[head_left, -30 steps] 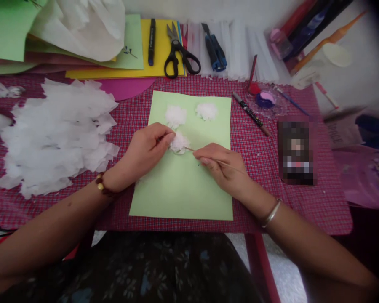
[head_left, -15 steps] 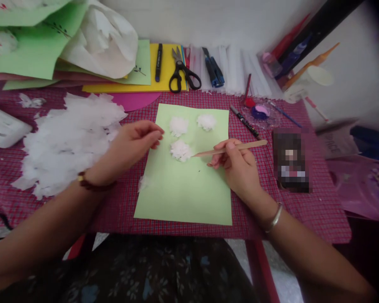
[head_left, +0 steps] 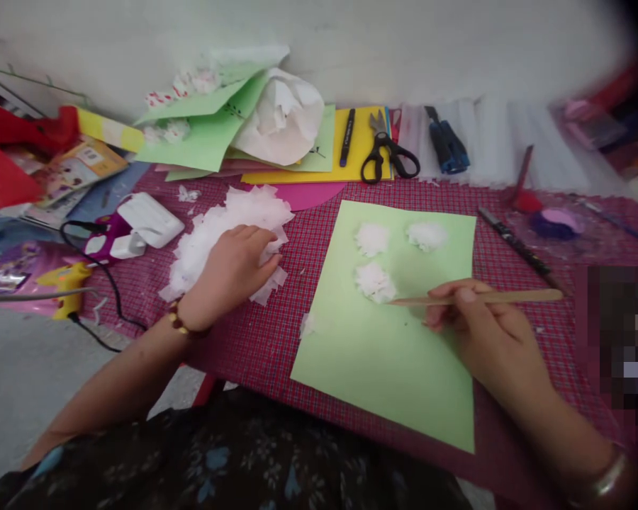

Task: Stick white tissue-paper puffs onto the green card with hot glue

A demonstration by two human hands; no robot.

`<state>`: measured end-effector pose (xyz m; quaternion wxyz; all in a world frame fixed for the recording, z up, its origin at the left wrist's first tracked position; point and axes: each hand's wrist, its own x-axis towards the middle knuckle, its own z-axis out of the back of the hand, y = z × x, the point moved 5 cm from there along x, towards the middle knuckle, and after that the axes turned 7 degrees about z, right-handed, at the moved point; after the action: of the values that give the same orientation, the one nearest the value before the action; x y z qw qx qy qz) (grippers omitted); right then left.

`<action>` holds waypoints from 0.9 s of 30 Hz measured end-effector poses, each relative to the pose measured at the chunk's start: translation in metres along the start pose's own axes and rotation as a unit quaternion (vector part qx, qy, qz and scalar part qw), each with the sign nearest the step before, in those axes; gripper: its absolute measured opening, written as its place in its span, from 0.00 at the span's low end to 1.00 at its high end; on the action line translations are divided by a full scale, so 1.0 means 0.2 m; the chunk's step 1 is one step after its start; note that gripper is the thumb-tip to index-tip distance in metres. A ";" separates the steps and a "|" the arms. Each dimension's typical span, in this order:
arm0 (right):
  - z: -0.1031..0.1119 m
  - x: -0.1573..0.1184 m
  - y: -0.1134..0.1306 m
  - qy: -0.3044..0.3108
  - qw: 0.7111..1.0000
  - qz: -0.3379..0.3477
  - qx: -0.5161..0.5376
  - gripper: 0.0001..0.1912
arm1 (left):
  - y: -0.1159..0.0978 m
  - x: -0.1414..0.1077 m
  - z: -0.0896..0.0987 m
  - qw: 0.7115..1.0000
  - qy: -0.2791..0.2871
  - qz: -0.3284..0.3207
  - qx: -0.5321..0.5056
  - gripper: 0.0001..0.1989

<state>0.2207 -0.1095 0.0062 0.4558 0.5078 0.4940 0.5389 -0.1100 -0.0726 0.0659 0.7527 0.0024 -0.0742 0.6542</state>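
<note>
White, thin paper pieces [head_left: 258, 205] lie in a loose heap on the table [head_left: 266, 347], directly under the left grip [head_left: 237, 265]. Its fingers are bent over them; whether it is open or has pinched a piece, I cannot tell. The right grip [head_left: 489, 329] is closed on a flat wooden stick [head_left: 529, 295], whose narrow end points left and reaches the edge of the nearest white puff [head_left: 375, 282], touching or just beside it. Two more puffs [head_left: 373, 239] [head_left: 427, 235] sit beyond that end, all three on a green sheet [head_left: 383, 382] that runs partly beneath the right grip.

The pieces look almost weightless, limp and easy to tear or crease, so a light fingertip pinch at one corner should suit them. The puffs would probably squash if pressed from above. The stick seems light and stiff, steady when held near its middle.
</note>
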 end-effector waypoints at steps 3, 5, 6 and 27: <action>0.00 0.00 0.00 0.007 1.000 -0.002 -0.004 0.12 | -0.03 0.04 -0.05 0.994 0.004 0.002 0.110 0.14; 0.00 0.00 0.00 0.010 1.000 0.001 0.000 0.12 | -0.04 0.08 -0.07 0.989 0.024 0.001 0.148 0.14; -0.01 0.00 0.01 0.011 1.000 0.005 0.002 0.12 | -0.04 0.09 -0.08 0.987 0.032 -0.001 0.160 0.13; -0.03 0.00 0.05 0.020 0.999 0.027 0.034 0.12 | -0.03 0.13 0.16 0.992 0.073 0.106 -0.019 0.21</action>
<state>0.2148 -0.1102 0.0161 0.4137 0.5255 0.5072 0.5436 -0.1039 -0.0511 0.1005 0.6825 -0.0676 -0.0320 0.7270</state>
